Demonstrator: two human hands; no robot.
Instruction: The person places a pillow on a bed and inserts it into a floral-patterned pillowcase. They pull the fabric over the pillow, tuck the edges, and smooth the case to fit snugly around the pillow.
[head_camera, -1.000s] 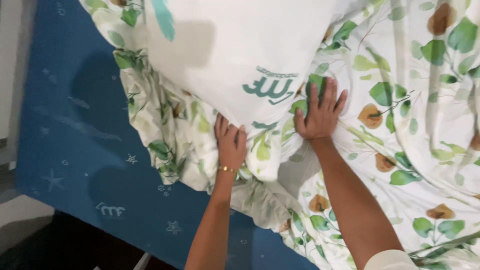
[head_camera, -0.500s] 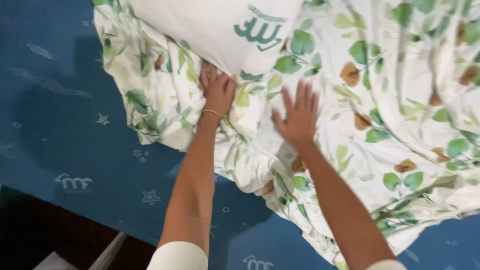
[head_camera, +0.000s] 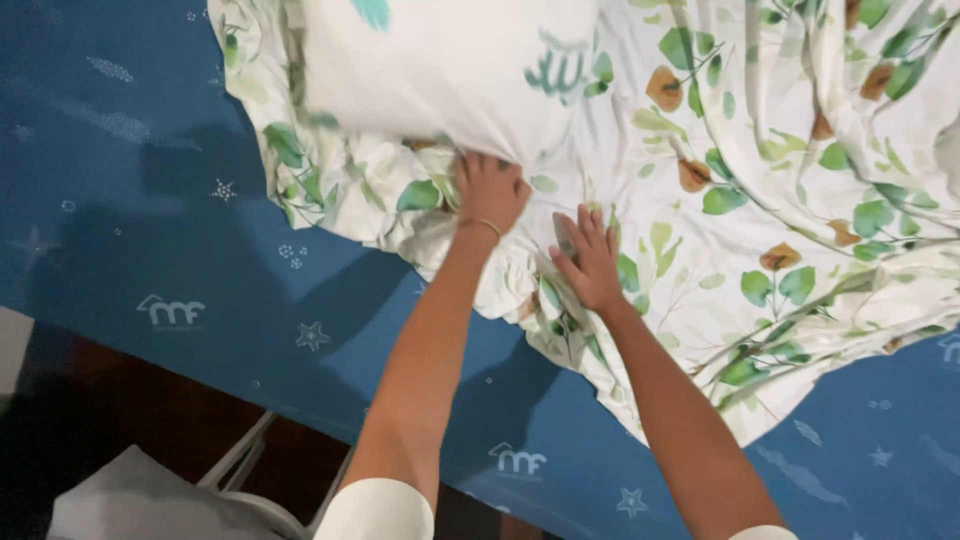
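Observation:
A white sheet printed with green and brown leaves (head_camera: 760, 170) lies crumpled across a blue mattress (head_camera: 150, 230). A white pillow with teal marks (head_camera: 440, 70) rests on the sheet at the top. My left hand (head_camera: 488, 190) is closed on the pillow's lower edge, a thin bracelet on its wrist. My right hand (head_camera: 590, 262) lies flat on the leaf sheet just right of it, fingers spread, holding nothing.
The blue mattress carries small white stars and marks; its near edge (head_camera: 300, 400) runs diagonally. Below it are a dark wooden floor (head_camera: 130, 420) and a white frame with grey cloth (head_camera: 150, 500) at the lower left.
The view has shifted, so the pillow sits higher and more central. My left hand has closed on the pillow's edge. My right hand has slid down the sheet toward me.

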